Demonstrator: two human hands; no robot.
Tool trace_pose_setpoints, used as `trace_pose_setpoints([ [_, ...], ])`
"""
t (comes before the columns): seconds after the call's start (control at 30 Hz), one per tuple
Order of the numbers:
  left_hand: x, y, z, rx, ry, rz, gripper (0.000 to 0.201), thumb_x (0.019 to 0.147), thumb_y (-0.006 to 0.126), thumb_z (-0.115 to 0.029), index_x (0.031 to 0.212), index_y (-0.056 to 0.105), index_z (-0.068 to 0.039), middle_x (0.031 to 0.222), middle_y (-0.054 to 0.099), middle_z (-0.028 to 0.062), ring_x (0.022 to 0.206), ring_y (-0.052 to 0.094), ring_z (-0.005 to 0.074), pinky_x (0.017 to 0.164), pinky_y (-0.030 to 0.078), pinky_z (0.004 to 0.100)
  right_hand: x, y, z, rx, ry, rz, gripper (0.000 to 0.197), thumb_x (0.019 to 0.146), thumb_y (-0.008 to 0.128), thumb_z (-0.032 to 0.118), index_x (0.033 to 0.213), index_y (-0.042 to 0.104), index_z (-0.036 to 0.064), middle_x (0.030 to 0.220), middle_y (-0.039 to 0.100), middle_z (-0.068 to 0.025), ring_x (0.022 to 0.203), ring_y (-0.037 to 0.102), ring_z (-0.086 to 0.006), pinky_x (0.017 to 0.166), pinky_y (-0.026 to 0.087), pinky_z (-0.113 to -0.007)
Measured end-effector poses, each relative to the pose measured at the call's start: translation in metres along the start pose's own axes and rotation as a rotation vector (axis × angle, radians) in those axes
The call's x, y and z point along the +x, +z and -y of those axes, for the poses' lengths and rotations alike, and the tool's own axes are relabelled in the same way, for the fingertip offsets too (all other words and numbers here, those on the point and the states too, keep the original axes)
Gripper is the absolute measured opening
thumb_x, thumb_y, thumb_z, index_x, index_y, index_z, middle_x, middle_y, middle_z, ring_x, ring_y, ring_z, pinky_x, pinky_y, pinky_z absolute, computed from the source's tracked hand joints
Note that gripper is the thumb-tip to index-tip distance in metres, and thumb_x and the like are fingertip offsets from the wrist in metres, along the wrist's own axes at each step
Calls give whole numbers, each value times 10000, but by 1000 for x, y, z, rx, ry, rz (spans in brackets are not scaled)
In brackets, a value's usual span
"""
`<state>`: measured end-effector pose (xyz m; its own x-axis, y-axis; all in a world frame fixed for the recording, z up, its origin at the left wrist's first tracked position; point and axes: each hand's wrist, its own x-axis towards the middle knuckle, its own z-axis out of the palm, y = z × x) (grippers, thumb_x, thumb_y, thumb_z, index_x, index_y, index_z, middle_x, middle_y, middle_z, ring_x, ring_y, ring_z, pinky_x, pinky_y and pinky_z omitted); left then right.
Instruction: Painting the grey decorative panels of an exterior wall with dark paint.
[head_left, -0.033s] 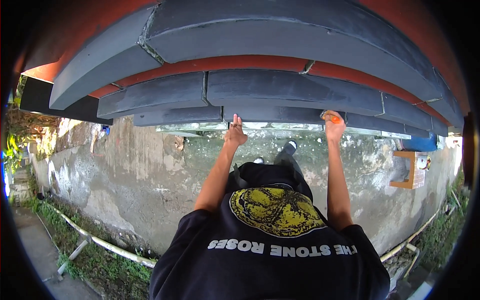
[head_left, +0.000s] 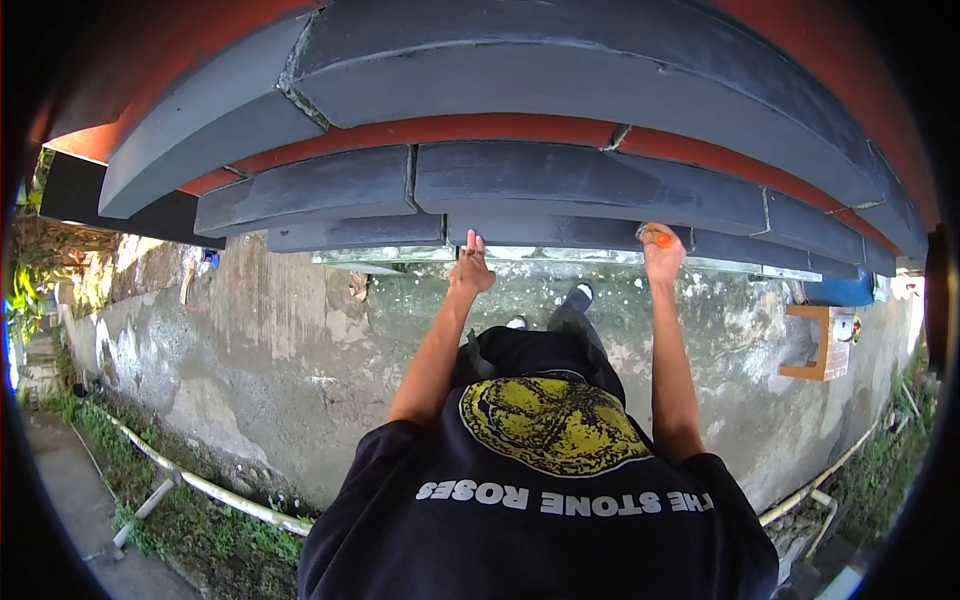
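Observation:
My left hand [head_left: 472,264] has its fingers stretched out, the tips resting against the lower dark grey block [head_left: 540,228] just right of a vertical joint. In my right hand [head_left: 662,258], the fingers are closed round a small tool with an orange handle [head_left: 664,240]. Its working end is at the face of the same grey row, near another joint; I cannot make out its exact kind. Above both hands runs a longer grey block [head_left: 590,180] that juts out over the lower row.
Higher up is another grey ledge [head_left: 560,85], with a red band [head_left: 450,128] beneath it. A stained concrete floor [head_left: 280,350] lies around my feet. At right stands a wooden stool or box [head_left: 822,345]; a pale pipe [head_left: 230,498] runs along the grassy edge behind me.
My right hand has shifted slightly to the left with the orange-handled tool along the grey block. My left hand keeps nearly the same place.

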<state>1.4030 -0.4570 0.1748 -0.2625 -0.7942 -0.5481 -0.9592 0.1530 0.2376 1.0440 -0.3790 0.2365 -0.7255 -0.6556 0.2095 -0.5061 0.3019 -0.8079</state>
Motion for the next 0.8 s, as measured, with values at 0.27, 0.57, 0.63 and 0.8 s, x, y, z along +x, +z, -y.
trace_pose_setpoints([
  [0.27,-4,-7,-7,-15,-14,9,920,783,606,-350,1496,95,-74,1576,-2,75,1378,283,329,1052,399,398,-56,97,64,-332,-227,250,151,750,646,120,889,640,62,868,647,-211,808,622,-421,748,502,-496],
  [0.57,-1,-16,-16,-19,8,25,897,792,578,-315,1501,79,-86,1577,-27,67,1384,277,341,1063,386,387,-29,156,31,175,6,627,200,804,635,122,953,656,-10,874,693,-141,760,689,-235,660,579,-328],
  [0.63,-1,-3,-5,-26,-31,22,883,795,567,-295,1502,78,-90,1578,-23,62,1387,270,344,1068,378,387,-28,122,24,340,263,436,134,817,604,9,928,648,-52,862,687,-115,757,683,-170,610,601,-283],
  [0.8,-6,-2,-3,-46,-24,16,874,795,560,-278,1502,79,-94,1578,-19,57,1388,268,343,1082,357,384,12,33,-5,116,258,116,161,802,661,54,922,647,-53,821,683,-127,710,683,-193,571,607,-311],
])
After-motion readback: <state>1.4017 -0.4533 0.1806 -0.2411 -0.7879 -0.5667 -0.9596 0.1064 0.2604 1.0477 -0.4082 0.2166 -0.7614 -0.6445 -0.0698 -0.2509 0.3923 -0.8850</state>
